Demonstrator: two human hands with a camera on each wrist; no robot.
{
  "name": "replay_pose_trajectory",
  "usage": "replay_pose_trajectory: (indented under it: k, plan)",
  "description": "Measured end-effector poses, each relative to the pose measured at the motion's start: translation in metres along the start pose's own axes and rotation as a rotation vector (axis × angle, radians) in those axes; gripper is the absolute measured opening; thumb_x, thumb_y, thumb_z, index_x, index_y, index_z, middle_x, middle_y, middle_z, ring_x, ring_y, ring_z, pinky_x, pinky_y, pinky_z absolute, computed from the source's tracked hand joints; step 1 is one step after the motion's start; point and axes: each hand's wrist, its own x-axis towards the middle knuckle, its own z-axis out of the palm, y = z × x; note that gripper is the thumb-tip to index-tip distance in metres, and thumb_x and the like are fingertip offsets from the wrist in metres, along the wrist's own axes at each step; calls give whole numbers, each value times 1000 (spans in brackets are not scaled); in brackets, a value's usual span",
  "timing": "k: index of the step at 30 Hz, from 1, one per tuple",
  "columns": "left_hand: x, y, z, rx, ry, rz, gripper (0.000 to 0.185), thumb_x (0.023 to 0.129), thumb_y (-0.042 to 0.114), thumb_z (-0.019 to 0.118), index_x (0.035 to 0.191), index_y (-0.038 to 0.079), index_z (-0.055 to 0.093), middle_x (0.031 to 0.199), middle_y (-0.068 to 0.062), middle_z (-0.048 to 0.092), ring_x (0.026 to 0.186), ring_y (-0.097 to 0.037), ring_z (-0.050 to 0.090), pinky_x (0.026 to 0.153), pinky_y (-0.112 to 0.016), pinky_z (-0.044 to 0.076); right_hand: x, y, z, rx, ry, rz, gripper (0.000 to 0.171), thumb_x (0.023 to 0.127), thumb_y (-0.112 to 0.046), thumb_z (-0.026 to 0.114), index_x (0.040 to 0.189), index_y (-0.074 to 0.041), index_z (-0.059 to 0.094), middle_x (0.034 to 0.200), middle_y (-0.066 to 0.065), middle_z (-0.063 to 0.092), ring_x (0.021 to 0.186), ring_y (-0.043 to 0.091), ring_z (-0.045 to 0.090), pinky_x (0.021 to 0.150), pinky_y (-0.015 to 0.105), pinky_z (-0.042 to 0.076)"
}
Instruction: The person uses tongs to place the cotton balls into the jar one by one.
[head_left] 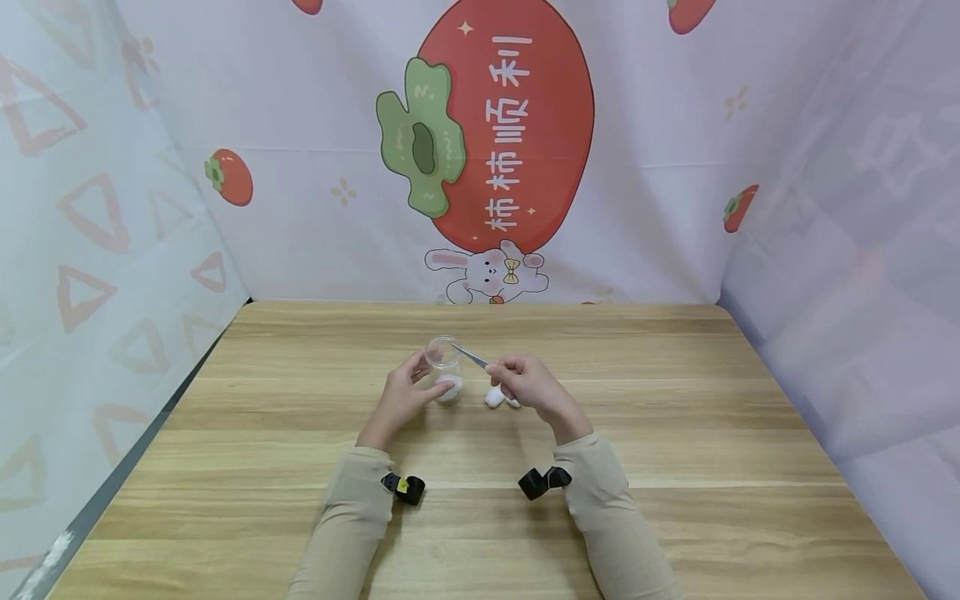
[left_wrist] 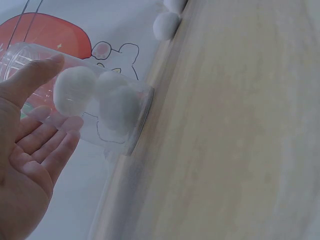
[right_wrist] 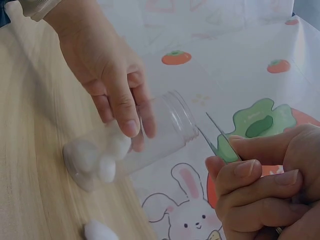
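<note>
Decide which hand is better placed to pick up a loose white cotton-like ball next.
Probably the right hand: its fingers pinch the tweezers, which look empty, and the loose white cotton-like balls lie close by. The left hand holds the clear jar, farther from those balls.

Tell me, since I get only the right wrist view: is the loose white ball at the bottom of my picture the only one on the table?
Observer: No, the head view shows two loose white balls close together, one partly hidden by the right hand.
Operator: Does the left hand have its palm against the jar?
Observer: The left wrist view shows the palm apart from it; the thumb and fingers grip it.
Operator: Anything worn over the sleeves?
Observer: A black device on each, per the head view.
</note>
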Motion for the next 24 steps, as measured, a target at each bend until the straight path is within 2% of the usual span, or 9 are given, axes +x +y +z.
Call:
replay_pose_trajectory:
  k: [10, 18, 24]
  plan:
    - [0, -1, 1, -2, 1, 19, 69, 80, 17, 78, 139, 0, 46, 132, -24, 59, 126, -37, 56, 114, -42, 46, -5, 2, -8, 11, 24, 30, 31, 100, -22, 50, 89, 6, 58, 54, -6, 41, 46, 5, 29, 42, 16, 23]
    - [0, -2, 1, -32, 1, 22, 69, 80, 16, 78, 138, -2, 46, 134, -26, 57, 126, -38, 55, 115, -43, 45, -9, 9, -14, 14, 29, 42, 31, 101, -21, 50, 88, 7, 58, 55, -5, 42, 45, 5, 28, 40, 15, 21]
    - [0, -2, 2, -36, 2, 7, 71, 78, 16, 80, 139, -1, 46, 133, -25, 57, 126, -37, 56, 115, -42, 45, -11, 16, -22, 0, 21, 51, 34, 101, -23, 50, 93, 10, 57, 56, -5, 41, 46, 5, 29, 41, 15, 22]
